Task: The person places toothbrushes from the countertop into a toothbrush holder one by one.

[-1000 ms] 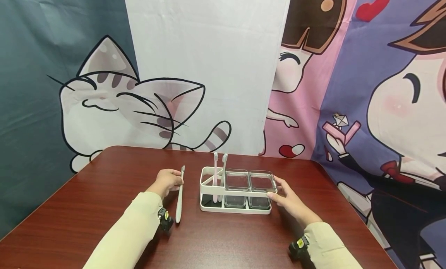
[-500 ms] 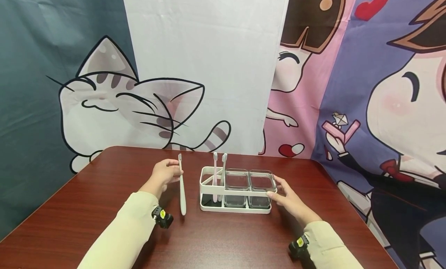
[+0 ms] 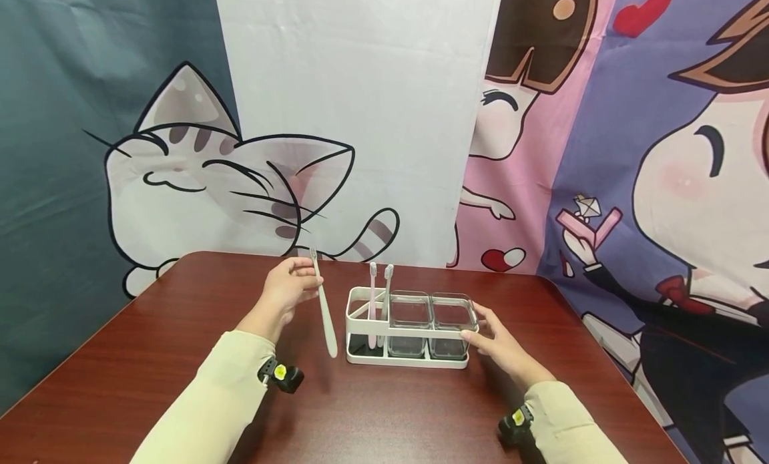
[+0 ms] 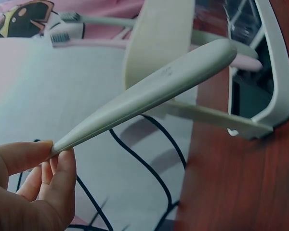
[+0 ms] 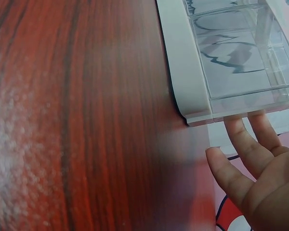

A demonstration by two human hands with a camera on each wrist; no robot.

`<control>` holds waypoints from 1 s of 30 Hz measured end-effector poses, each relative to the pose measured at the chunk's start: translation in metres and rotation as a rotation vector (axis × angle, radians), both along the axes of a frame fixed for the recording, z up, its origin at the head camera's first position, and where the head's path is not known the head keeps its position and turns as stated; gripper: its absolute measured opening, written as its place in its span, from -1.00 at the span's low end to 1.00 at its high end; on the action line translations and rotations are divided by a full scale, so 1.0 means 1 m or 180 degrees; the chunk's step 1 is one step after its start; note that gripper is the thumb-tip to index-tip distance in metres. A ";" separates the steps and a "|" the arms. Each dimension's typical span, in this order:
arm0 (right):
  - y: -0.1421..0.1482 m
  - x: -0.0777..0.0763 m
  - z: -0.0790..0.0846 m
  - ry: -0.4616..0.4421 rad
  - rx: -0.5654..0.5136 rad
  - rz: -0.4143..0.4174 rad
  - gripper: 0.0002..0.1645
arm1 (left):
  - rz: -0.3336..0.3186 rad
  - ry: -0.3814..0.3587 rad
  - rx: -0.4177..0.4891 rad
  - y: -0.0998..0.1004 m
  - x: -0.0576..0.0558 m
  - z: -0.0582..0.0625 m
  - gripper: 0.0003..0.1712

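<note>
My left hand (image 3: 290, 287) pinches a pale green toothbrush (image 3: 326, 314) near its neck, bristles up. The toothbrush slants, with its thick handle end down toward the left end of a white toothbrush holder (image 3: 366, 327). In the left wrist view thumb and fingertips grip the thin part, and the handle (image 4: 149, 89) extends toward the holder. A pink toothbrush (image 3: 372, 304) and a grey-green toothbrush (image 3: 386, 294) stand in the holder's left section. My right hand (image 3: 498, 347) rests its fingertips against the holder's right end, thumb extended apart in the right wrist view.
Two clear cups (image 3: 410, 310) sit side by side in the holder's middle and right sections. Everything stands on a dark red wooden table (image 3: 372, 417). Behind its far edge hangs a cartoon-printed cloth (image 3: 360, 83).
My left hand has raised the toothbrush from the table and tilted it, swinging its handle end right toward the holder. My right hand stays at the holder's end.
</note>
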State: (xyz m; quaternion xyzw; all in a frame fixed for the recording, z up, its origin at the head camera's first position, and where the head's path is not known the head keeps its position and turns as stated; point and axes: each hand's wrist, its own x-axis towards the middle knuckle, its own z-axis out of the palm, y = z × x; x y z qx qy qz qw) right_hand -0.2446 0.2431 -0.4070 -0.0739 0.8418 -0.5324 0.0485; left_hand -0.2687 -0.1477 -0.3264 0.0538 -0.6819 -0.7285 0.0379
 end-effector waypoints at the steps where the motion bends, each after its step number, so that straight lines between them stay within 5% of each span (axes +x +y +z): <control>1: 0.000 0.000 0.000 -0.0002 -0.0001 -0.0003 -0.12 | 0.0019 0.0012 0.0022 0.001 0.001 0.001 -0.50; 17: 0.000 0.001 0.002 -0.0058 -0.0037 0.0023 -0.11 | 0.0234 0.0300 0.0631 0.024 0.015 0.027 -0.52; 30: 0.000 -0.001 -0.001 0.0035 -0.0055 0.0001 -0.15 | 0.0694 0.0753 0.1166 0.047 0.015 0.030 -0.57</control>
